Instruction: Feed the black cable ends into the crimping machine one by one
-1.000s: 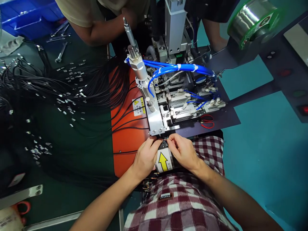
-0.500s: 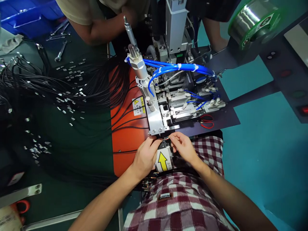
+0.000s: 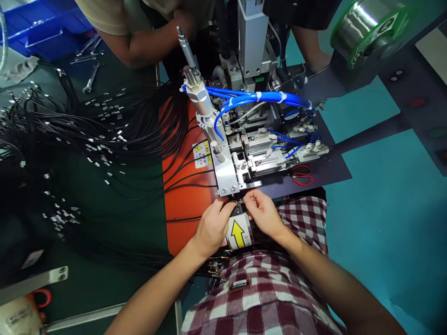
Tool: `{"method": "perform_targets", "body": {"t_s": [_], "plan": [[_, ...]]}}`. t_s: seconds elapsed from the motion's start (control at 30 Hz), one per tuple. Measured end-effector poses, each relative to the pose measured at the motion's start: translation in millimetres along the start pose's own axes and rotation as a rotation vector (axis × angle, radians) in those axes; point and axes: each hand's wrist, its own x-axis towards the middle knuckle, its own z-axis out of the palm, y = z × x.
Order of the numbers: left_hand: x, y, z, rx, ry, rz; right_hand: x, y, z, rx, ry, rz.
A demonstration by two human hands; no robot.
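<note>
My left hand (image 3: 213,224) is closed, thumb and forefinger pinched at the front of a bench machine (image 3: 226,177) with a silver plate. A thin black cable (image 3: 185,219) runs across the orange plate (image 3: 185,200) into this hand. My right hand (image 3: 264,215) is closed in a pinch just to the right, its fingertips close to the left ones. A tiny shiny piece (image 3: 240,202) shows between the two hands; what the right fingers grip is too small to make out. Below the fingertips is a label with a yellow arrow (image 3: 238,232).
Bundled black cables (image 3: 146,121) with shiny ends spread over the green mat (image 3: 115,209). Red-handled scissors (image 3: 302,176) lie right of the machine, below blue air tubes (image 3: 265,97). A solder wire spool (image 3: 366,30) stands back right. Another person's arm (image 3: 153,44) rests behind.
My right hand has shifted slightly left, towards the left fingertips, and its fingers have curled in more. The reddish bit seen between the hands no longer shows. My left hand stays nearly still.
</note>
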Motion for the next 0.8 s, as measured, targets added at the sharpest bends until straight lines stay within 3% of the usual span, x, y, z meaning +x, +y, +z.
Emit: {"method": "perform_targets", "body": {"t_s": [0.27,0.47,0.8], "plan": [[0.7,-3.3,2.1,-0.050,-0.001,0.017,1.8,3.9,1.6,0.080,0.004,0.039],[2.0,0.5,-1.4,0.063,-0.026,0.017,5.9,6.5,-1.8,0.159,-0.059,0.095],[2.6,-3.4,1.8,-0.071,0.054,0.048,5.0,2.1,-0.5,0.005,-0.038,-0.002]]}}
